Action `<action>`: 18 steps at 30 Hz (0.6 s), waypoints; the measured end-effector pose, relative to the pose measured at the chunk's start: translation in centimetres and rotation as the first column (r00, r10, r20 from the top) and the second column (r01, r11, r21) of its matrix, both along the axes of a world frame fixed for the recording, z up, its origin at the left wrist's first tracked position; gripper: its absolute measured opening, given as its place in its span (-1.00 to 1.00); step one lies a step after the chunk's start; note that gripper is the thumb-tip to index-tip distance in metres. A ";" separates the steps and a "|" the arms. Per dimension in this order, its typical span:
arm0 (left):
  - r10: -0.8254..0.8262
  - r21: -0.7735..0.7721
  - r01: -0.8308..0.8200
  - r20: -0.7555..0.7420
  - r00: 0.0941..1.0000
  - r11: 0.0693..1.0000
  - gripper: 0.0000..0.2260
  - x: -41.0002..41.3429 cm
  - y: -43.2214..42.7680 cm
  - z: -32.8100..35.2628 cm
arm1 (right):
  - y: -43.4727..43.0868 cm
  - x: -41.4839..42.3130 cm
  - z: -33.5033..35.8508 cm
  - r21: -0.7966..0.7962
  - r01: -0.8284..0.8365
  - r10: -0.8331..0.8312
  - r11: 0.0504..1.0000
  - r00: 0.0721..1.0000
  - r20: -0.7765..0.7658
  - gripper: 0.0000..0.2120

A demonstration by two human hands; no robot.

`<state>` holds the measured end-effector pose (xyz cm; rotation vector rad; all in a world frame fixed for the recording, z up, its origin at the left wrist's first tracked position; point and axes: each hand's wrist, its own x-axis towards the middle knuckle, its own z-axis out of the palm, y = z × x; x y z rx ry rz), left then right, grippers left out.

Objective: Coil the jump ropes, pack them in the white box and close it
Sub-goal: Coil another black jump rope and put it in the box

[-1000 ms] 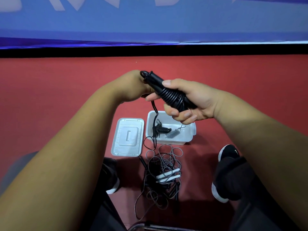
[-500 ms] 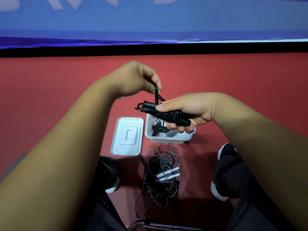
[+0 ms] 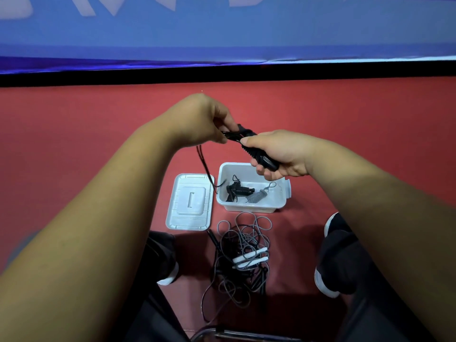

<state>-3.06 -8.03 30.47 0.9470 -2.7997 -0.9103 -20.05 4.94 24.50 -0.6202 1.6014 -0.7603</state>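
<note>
The right hand (image 3: 278, 154) is gripping a black jump rope (image 3: 262, 156), its fingers curling round the wrapped bundle, above the far rim of the white box (image 3: 249, 209); the left hand (image 3: 202, 119) is pinching the cord at the bundle's left end, and a loose tail (image 3: 204, 166) is hanging from it down towards the box's left wall; so the winding of this rope is looking nearly finished, though not yet tucked off

Inside the box two coiled ropes are lying side by side, a black bundle (image 3: 238, 190) on the left and a grey bundle (image 3: 257, 196) on the right; the lid (image 3: 190, 202) is lying flat on the red floor (image 3: 98, 134), just left of the box, so the closing is waiting

Nearer the person, between two black shoes (image 3: 332, 265), a tangle (image 3: 234, 267) of loose cord is sitting uncoiled; it is showing grey cord with two white handles (image 3: 249, 254) and black cord besides, which I am judging to be two more ropes, though the knot is too dense to be sure

Counting up: one box, one lid, two ropes packed, one in hand, probably two waiting
</note>
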 end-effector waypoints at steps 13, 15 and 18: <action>0.146 0.197 -0.134 -0.049 0.988 0.971 -0.86 -1.2 0.5 -3.0 | -0.6 -0.6 0.7 0.017 0.253 -0.244 0.967 0.908 0.340 -0.44; 0.152 0.335 -0.104 -0.119 0.981 0.936 -0.88 -1.2 0.5 -2.9 | -0.5 -0.7 0.9 0.019 0.279 -0.270 0.960 0.905 0.330 -0.40; 0.151 0.541 -0.008 -0.221 0.963 0.841 -0.95 -1.1 0.3 -2.8 | -0.4 -0.9 1.1 0.026 0.291 -0.284 0.956 0.904 0.320 -0.44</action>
